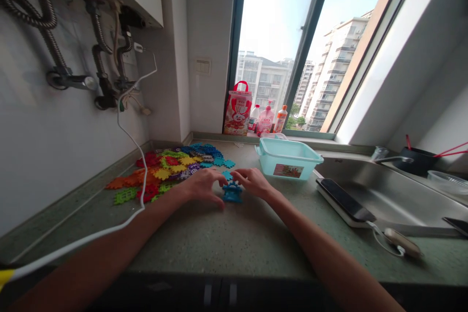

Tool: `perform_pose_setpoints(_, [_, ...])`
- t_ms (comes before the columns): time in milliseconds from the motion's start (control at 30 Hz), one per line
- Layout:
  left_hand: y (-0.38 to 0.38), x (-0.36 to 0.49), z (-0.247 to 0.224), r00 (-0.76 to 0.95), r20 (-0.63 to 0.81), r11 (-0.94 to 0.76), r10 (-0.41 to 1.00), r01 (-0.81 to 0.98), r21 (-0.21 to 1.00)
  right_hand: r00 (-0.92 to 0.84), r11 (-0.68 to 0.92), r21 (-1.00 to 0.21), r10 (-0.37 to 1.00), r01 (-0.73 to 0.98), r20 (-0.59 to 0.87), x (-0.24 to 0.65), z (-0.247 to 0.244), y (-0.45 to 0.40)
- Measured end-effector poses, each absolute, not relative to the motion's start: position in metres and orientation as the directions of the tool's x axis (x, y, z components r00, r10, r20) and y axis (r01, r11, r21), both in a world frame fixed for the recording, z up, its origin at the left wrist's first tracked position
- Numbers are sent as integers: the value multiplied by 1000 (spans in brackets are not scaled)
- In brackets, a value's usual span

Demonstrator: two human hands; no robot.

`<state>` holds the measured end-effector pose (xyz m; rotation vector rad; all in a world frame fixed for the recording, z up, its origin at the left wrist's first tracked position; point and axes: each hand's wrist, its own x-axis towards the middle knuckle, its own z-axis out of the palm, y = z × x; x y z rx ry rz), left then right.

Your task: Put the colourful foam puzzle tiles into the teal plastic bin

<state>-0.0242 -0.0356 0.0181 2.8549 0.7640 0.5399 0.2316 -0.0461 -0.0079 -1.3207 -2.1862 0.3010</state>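
Note:
A small blue structure of interlocking plastic pieces [232, 193] stands on the counter between my hands. To its left, my left hand [204, 186] has its thumb and fingers spread in a C shape with nothing held. From the right, my right hand [252, 182] reaches in with bent fingers slightly apart, close to the structure's top; whether the fingertips touch it is hard to see. Just behind lies a light blue gear-edged piece [227, 175]. A heap of gear-edged plastic pieces [163, 174] in red, orange, green, yellow, purple and blue spreads beyond my left hand.
A light turquoise plastic tub [288, 156] is at the back right. Beside the sink [395, 190] lies a phone [345, 199] on a white block, cabled to a power bank [402, 243]. A white cable [129, 219] crosses my left forearm. Bottles [265, 119] and a red-handled bag [238, 113] line the windowsill.

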Motion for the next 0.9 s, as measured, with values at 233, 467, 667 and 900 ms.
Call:
perform_pose_setpoints(233, [-1,-51,19,726,310,-769,614,638,31,-486,594,-248,785,765,383,244,-27,-21])
perform_pose_setpoints(467, [14,-59,16,582,315,-568,749,810,-147,-327,434,-318,883,843,336,260,-23,-17])
perform_pose_setpoints(667, [24,-51,4,536,403,-520,742,839,-159,-202,343,-465,923,816,327,257,-26,-14])
perform_pose_setpoints(900, [25,-52,4,559,371,-558,741,821,-121,-257,543,-443,791,714,556,256,15,-40])
